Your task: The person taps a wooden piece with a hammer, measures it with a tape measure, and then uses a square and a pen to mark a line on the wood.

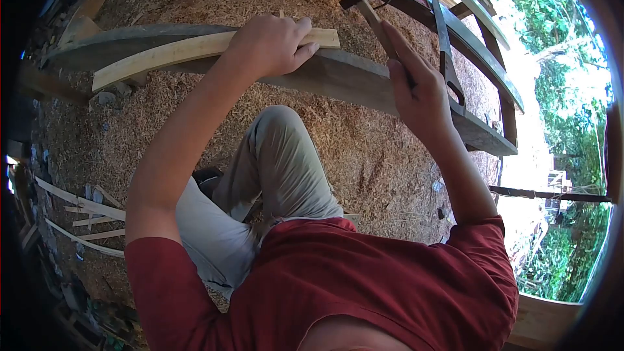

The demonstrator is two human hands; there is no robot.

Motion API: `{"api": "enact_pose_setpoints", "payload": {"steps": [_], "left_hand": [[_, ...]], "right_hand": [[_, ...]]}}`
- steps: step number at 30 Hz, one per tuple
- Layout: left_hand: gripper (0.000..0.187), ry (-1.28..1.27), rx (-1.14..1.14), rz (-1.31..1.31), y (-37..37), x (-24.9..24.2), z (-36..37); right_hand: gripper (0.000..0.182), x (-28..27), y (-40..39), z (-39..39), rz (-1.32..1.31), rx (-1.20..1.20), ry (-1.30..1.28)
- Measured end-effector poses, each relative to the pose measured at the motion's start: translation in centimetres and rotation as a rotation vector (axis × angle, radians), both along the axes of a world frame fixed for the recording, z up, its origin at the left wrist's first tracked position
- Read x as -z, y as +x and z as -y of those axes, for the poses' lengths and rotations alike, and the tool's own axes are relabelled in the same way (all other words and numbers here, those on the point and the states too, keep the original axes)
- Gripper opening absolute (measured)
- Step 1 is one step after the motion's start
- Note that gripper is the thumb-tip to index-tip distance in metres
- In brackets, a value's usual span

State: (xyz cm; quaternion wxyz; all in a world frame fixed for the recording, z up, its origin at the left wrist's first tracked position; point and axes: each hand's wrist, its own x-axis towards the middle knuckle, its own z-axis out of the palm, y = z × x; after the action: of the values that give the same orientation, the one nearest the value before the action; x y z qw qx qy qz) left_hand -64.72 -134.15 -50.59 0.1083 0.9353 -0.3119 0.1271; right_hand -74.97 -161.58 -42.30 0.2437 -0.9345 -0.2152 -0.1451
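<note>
I see the wood strip [166, 54] over the counter [354, 79], stretching left from under the left hand [273, 44] | that hand curled around it near its right end | right hand [418, 88], farther right, wrapped around a hammer [374, 18]

A shaving-strewn floor [374, 172] spreads below, with brightly lit green trees [578, 84] outside.

Strong daylight enters from the right, where the leaves [572, 32] glare and patches burn out to white. The floor [377, 162] is moderately lit, dimming leftward until the strips [78, 201] sit in murk. Shadows are soft. The wide lens bows the worktop [357, 84] and darkens the corners to black; fine detail smears toward the left rim.
</note>
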Motion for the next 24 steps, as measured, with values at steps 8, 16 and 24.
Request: {"api": "enact_pose_setpoints", "payload": {"steps": [8, 16, 24], "left_hand": [[0.036, 0.013, -0.001, -0.068, -0.3, -0.8, 0.1], [0.038, 0.004, -0.001, -0.051, -0.1, -0.5, 0.1], [0.041, 0.018, 0.002, -0.055, -0.3, -0.6, 0.0]], "right_hand": [[0.062, -0.6, 0.1, 1.1, -0.067, -0.024, -0.16], [0.061, 0.1, -0.7, 0.6, 0.06, -0.034, -0.231], [0.063, -3.3, 0.1, -0.6, 0.049, 0.043, -0.056]]}}
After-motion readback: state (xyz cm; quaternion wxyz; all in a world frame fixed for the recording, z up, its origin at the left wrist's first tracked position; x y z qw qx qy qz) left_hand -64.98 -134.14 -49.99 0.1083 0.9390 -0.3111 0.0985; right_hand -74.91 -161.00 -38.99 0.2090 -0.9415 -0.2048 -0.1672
